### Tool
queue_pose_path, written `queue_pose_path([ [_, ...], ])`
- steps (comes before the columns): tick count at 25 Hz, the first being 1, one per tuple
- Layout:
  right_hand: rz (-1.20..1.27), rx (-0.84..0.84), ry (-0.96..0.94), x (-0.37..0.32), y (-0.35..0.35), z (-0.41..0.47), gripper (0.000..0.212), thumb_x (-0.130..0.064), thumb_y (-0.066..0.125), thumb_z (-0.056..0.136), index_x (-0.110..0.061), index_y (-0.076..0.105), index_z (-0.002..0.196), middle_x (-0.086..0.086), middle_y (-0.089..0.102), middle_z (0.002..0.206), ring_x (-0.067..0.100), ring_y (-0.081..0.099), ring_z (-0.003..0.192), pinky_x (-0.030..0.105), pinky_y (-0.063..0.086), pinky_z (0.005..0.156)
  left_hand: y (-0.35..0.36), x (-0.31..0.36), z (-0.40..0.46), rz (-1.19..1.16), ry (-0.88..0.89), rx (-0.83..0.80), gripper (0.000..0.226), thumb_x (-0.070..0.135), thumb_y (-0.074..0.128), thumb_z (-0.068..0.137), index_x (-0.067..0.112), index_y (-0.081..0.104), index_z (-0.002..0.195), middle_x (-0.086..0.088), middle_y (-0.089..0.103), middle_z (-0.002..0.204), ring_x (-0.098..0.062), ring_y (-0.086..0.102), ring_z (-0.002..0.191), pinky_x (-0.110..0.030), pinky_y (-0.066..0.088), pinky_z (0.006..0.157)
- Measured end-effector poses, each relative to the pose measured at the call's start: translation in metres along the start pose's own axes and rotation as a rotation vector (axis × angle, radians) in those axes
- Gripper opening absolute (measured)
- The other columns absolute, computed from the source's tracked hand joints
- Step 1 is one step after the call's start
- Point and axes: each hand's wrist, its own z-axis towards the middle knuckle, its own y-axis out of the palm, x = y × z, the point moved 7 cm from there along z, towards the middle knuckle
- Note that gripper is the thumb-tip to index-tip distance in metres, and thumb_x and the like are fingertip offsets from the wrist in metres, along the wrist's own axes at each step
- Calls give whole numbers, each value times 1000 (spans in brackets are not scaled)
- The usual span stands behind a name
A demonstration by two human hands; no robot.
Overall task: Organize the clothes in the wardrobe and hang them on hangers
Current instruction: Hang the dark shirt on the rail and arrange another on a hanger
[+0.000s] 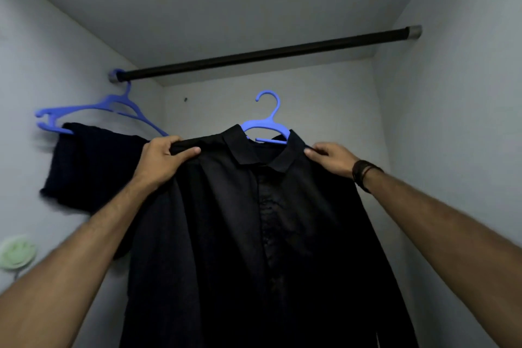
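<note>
Fingers of left hand [165, 157] curl around left shoulder of black collared shirt [254, 234] | right hand [330, 158] pinches right shoulder | shirt on blue plastic hanger [267, 124], below black rod [265, 55] | second blue hanger [96, 110] with dark garment [84, 167] far left

Rod [262, 54] bare — right of hanger [93, 109]

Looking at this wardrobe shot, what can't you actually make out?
Head view only:
- Black shirt: hem and sleeve ends cut off by the bottom edge.
- Hanger in the shirt: its arms are hidden under the fabric.
- Dark garment on the left hanger: motion-blurred, type unclear.
- Green round object: blurred at the left edge, unidentifiable.
- Right hand: fingertips hidden behind the shoulder fabric.
</note>
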Motion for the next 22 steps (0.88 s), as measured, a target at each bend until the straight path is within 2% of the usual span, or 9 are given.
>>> queue_pose_path([
  [2, 21, -3, 27, 8, 24, 2, 29, -41, 52, 98, -22, 56, 76, 0, 62, 81, 20, 57, 82, 30, 39, 71, -17, -5, 2, 48, -70, -71, 28, 41, 78, 80, 15, 70, 77, -7, 71, 71, -13, 60, 63, -23, 47, 60],
  [5, 21, 67, 64, 3, 54, 13, 20, -45, 50, 97, -30, 57, 85, 1, 68, 98, 24, 61, 96, 35, 45, 83, -32, -12, -1, 122, -88, -168, 37, 51, 73, 82, 14, 72, 80, -7, 73, 74, -16, 67, 66, -34, 55, 67],
  [8, 64, 85, 131, -17, 85, 25, 21, -50, 51, 94, -32, 62, 94, 0, 69, 110, 27, 61, 106, 43, 47, 93, -59, -10, 2, 303, 26, -57, 35, 50, 67, 86, 16, 72, 80, 1, 72, 74, -13, 68, 71, -35, 55, 69],
  [10, 55, 40, 131, -37, 111, 32, 32, -49, 55, 92, -30, 62, 116, 5, 63, 125, 30, 57, 116, 45, 48, 96, -73, -5, 8, 350, 56, 32, 29, 43, 69, 88, 19, 66, 71, 4, 67, 67, -11, 63, 65, -28, 46, 62],
  [12, 59, -54, 116, -64, 136, 37, 56, -49, 61, 89, -26, 48, 139, 11, 49, 140, 32, 48, 128, 44, 44, 104, -79, -3, 15, 396, 74, 62, 34, 37, 68, 89, 22, 54, 62, 6, 58, 59, -8, 55, 57, -24, 37, 56],
  [13, 78, -98, 96, -79, 149, 40, 64, -48, 63, 87, -24, 43, 144, 13, 44, 143, 33, 45, 131, 43, 41, 107, -83, -7, 22, 403, 58, 79, 36, 36, 68, 89, 20, 52, 61, 4, 56, 57, -9, 53, 56, -25, 36, 55],
  [16, 92, -233, -4, -124, 187, 52, 77, -48, 67, 85, -19, 35, 149, 12, 37, 149, 30, 43, 134, 35, 37, 111, -107, -34, 53, 407, -60, 191, 36, 36, 67, 88, 7, 59, 69, -8, 62, 63, -23, 59, 63, -31, 42, 58],
  [18, 109, -290, -72, -154, 209, 57, 84, -47, 70, 83, -17, 31, 151, 12, 34, 152, 27, 41, 136, 29, 34, 111, -122, -53, 76, 390, -140, 254, 38, 39, 66, 87, 8, 56, 68, -12, 63, 69, -30, 61, 72, -33, 46, 61],
  [22, 143, -356, -195, -202, 248, 63, 89, -43, 72, 82, -16, 25, 152, 7, 28, 155, 22, 35, 140, 24, 27, 114, -137, -67, 117, 410, -154, 303, 38, 42, 63, 89, 15, 48, 66, -16, 64, 82, -36, 62, 82, -33, 42, 65],
])
